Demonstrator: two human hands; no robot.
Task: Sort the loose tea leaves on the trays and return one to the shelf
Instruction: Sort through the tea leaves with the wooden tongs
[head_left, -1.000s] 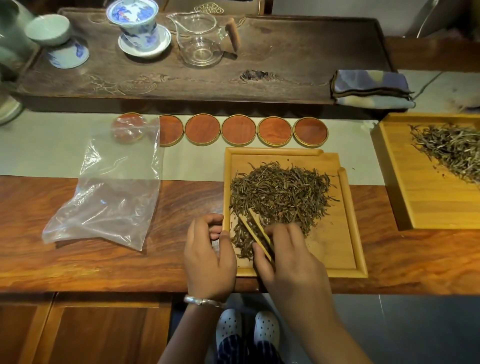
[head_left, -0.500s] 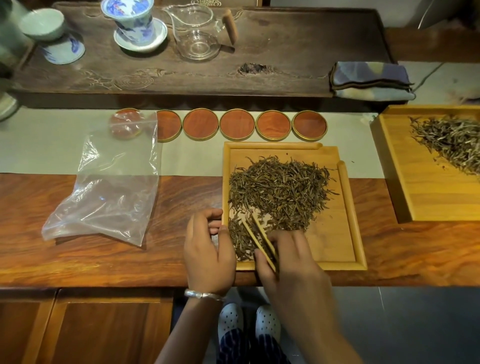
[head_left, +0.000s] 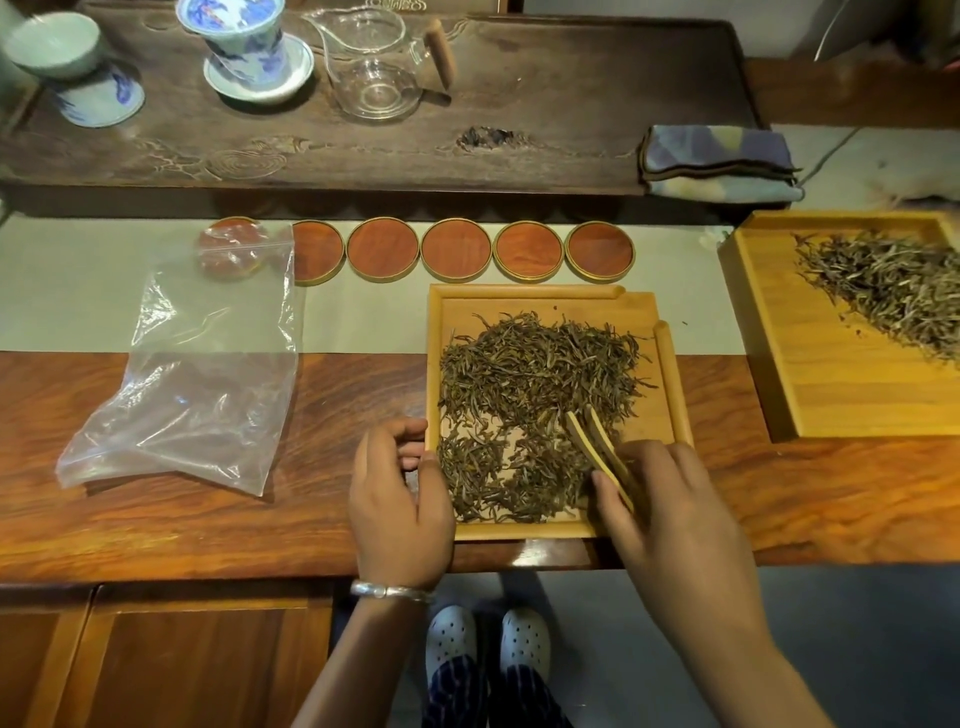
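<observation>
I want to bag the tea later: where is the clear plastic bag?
In the head view, the clear plastic bag lies on the table's left side, left of the left hand, its top edge overlapping the leftmost coaster.

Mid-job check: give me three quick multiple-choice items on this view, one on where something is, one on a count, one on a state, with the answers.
1. Where is the plastic bag?
A. left of the near tray
B. on the far tray
C. on the dark tea board

2. How many round coasters lie in the row?
A. four
B. six
C. eight

3. What is the right hand doing?
A. resting empty
B. holding bamboo tongs
C. lifting the glass pitcher

Answers: 1 A, the bag lies on the table left of that tray. 2 B, five show plainly and a sixth shows through the bag. 3 B, the tongs' tips are in the tea leaves.
</observation>
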